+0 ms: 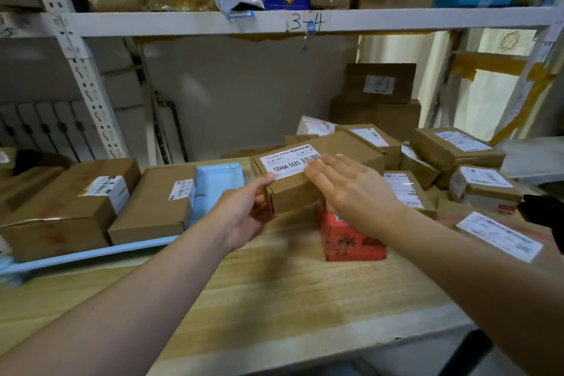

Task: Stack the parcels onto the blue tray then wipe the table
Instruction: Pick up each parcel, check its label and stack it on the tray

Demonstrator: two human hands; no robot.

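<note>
Above the surface's (274, 293) middle, your left grip (244, 214) grasps the brown parcel's (345, 149) near-left corner; your right grip (351, 189), released, lies flat on top.

A plain brown cardboard parcel (317, 174) was marked by a white label printed in black. A red box (351, 238) was patterned with dark printing. The tray (218, 181) was coloured light blue, and brown parcels (152, 204) with white labels were seen on it. The table (274, 293) was finished in pale wood grain. A shelf rail (213, 21) was painted white.
</note>
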